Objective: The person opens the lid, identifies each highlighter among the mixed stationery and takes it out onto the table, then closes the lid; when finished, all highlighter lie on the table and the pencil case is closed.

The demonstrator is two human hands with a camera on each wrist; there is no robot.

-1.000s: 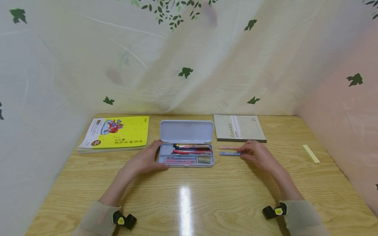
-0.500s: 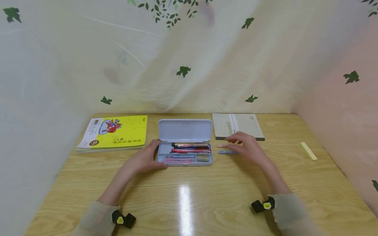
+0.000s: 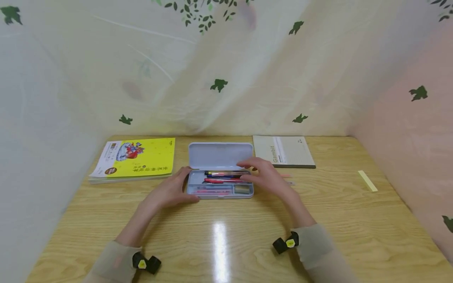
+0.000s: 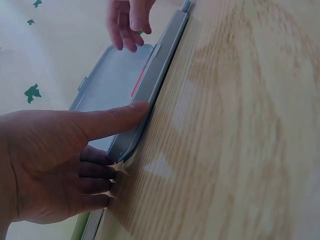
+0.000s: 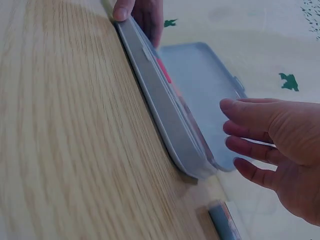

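Observation:
A pale blue pencil case (image 3: 194, 179) lies with its lid (image 3: 216, 155) raised. My left hand (image 3: 172, 192) holds its left end, thumb (image 4: 122, 117) along the front wall and fingers around the end. Over the right end hovers my right hand (image 3: 267, 177), its fingers apart and nothing between them in the right wrist view. Inside the case are a red pen (image 3: 216, 181), a yellow-tipped pen (image 3: 209, 173), slim pink and blue sticks (image 3: 214, 192) and a small grey-brown block (image 3: 242, 190). A pink pen (image 3: 286, 176) and a blue pen (image 3: 291, 183) lie to the right, mostly hidden by my right hand.
Yellow-covered books (image 3: 152, 157) lie at the back left. A grey notebook (image 3: 293, 151) is behind the right hand. A pale yellow strip (image 3: 367, 181) lies on the wooden table (image 3: 177, 243) at the far right. Printed curtains (image 3: 159, 98) stand behind the table.
My right hand has left the blue and pink pens, which stay on the table, and has moved left over the case. My left hand keeps its place on the case.

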